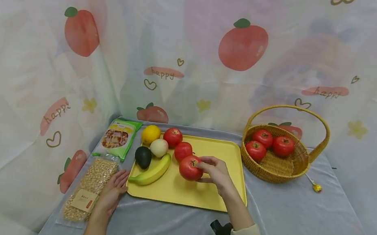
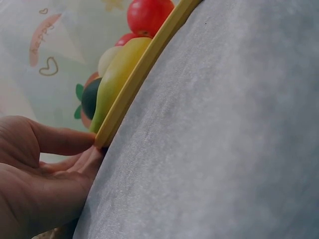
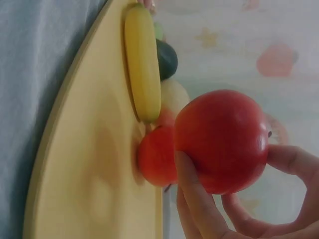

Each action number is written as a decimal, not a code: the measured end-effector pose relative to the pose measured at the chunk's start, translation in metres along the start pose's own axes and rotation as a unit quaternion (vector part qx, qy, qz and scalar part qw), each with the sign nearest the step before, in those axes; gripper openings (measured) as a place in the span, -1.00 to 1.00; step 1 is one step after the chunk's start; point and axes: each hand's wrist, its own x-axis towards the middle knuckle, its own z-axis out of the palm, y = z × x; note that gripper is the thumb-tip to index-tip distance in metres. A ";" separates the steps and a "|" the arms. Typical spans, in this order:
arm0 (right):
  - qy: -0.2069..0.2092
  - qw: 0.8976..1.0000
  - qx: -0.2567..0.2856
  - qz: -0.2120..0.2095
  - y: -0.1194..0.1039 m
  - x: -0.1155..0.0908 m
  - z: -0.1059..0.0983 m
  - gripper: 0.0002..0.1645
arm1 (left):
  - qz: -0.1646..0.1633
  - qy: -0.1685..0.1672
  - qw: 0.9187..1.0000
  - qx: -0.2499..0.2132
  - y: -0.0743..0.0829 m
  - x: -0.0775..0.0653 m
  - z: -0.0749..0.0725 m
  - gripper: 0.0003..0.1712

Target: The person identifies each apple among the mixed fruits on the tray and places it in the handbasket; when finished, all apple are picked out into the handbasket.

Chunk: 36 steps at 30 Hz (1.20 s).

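Observation:
My right hand (image 1: 214,173) holds a red tomato (image 1: 190,168) between thumb and fingers, raised above the yellow tray (image 1: 213,195). In the right wrist view the tomato (image 3: 224,142) hangs clear of the tray floor. My left hand (image 1: 113,192) pinches the tray's near left corner; its thumb lies against the rim in the left wrist view. On the tray's left part lie a banana (image 1: 153,173), a dark green avocado-like fruit (image 1: 143,157), a pale round fruit (image 1: 159,148), a yellow-orange citrus (image 1: 151,134), a red round fruit (image 1: 172,137) and a red apple-like fruit (image 1: 183,151).
A wicker basket (image 1: 276,172) with a tall handle stands right of the tray, holding three tomatoes (image 1: 283,146). Left of the tray lie a green food packet (image 1: 119,139) and a bag of beans or grains (image 1: 90,184). A small yellow flower (image 1: 317,188) lies near the basket.

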 end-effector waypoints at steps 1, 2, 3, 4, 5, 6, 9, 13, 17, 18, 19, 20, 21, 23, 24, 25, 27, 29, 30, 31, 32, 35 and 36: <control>0.001 1.000 0.000 0.000 -0.001 0.000 -0.002 -0.42 | 0.001 -0.001 1.000 0.000 0.000 -0.001 0.000 -0.12; 0.004 1.000 -0.002 -0.001 -0.002 0.000 -0.005 -0.41 | -0.001 0.001 1.000 -0.003 0.001 -0.001 0.000 -0.12; 0.005 1.000 -0.003 -0.002 -0.003 0.001 -0.007 -0.41 | 0.000 0.000 1.000 -0.003 0.001 -0.002 0.000 -0.12; 0.007 1.000 -0.003 -0.002 -0.004 0.001 -0.010 -0.41 | -0.001 0.001 1.000 -0.004 0.001 -0.002 0.001 -0.12; 0.008 1.000 -0.002 -0.003 -0.005 0.001 -0.012 -0.40 | -0.001 0.001 1.000 -0.004 0.002 -0.002 0.001 -0.12; 0.010 1.000 -0.002 -0.003 -0.006 0.001 -0.015 -0.40 | -0.001 0.001 1.000 -0.004 0.002 -0.003 0.001 -0.12; 0.014 1.000 -0.006 -0.001 -0.008 0.002 -0.023 -0.39 | -0.002 0.000 1.000 -0.002 0.002 -0.002 0.001 -0.12; 0.014 1.000 -0.012 0.000 -0.012 0.004 -0.033 -0.37 | -0.002 -0.001 1.000 0.002 0.001 -0.002 0.001 -0.13; 0.016 1.000 -0.010 -0.002 -0.018 0.005 -0.044 -0.35 | 0.001 -0.004 1.000 0.006 0.002 -0.002 0.000 -0.14; 0.018 1.000 -0.011 -0.002 -0.020 0.004 -0.047 -0.36 | 0.000 -0.004 1.000 0.007 0.002 -0.002 0.000 -0.14; 0.020 1.000 -0.010 -0.001 -0.022 0.003 -0.050 -0.36 | 0.001 -0.006 1.000 0.008 0.002 -0.002 0.000 -0.14; 0.020 1.000 -0.010 -0.001 -0.024 0.002 -0.053 -0.36 | -0.001 -0.006 1.000 0.008 0.003 -0.002 -0.001 -0.14; 0.019 1.000 -0.010 -0.001 -0.027 0.002 -0.055 -0.36 | -0.001 -0.007 1.000 0.008 0.003 -0.002 -0.001 -0.14; 0.018 1.000 -0.011 0.000 -0.030 0.002 -0.060 -0.35 | -0.001 -0.008 1.000 0.007 0.003 -0.003 -0.002 -0.14; 0.018 1.000 -0.010 0.000 -0.031 0.002 -0.063 -0.35 | -0.002 -0.007 1.000 0.009 0.003 -0.003 -0.002 -0.14; 0.018 1.000 -0.008 0.000 -0.033 0.002 -0.065 -0.34 | -0.001 -0.008 1.000 0.010 0.003 -0.002 -0.002 -0.15; 0.017 1.000 -0.005 0.000 -0.036 0.002 -0.070 -0.31 | -0.002 -0.007 1.000 0.009 0.002 -0.002 -0.002 -0.15; 0.020 1.000 0.000 0.002 -0.038 0.001 -0.075 -0.29 | -0.001 -0.006 1.000 0.010 0.002 -0.001 -0.001 -0.15; 0.020 1.000 0.002 0.003 -0.039 0.001 -0.077 -0.28 | -0.002 -0.005 1.000 0.011 0.001 -0.001 -0.001 -0.15; 0.020 1.000 0.003 0.003 -0.040 0.001 -0.079 -0.27 | -0.002 -0.004 1.000 0.010 0.001 -0.001 -0.001 -0.15; 0.021 1.000 0.003 0.003 -0.041 0.001 -0.081 -0.27 | -0.001 -0.003 1.000 0.010 0.001 0.000 -0.001 -0.15; 0.024 1.000 0.005 0.000 -0.043 0.001 -0.088 -0.29 | -0.002 -0.002 1.000 0.014 0.001 0.000 0.000 -0.15; 0.024 1.000 0.005 0.000 -0.044 0.000 -0.090 -0.29 | -0.001 -0.001 1.000 0.016 0.001 0.000 0.000 -0.15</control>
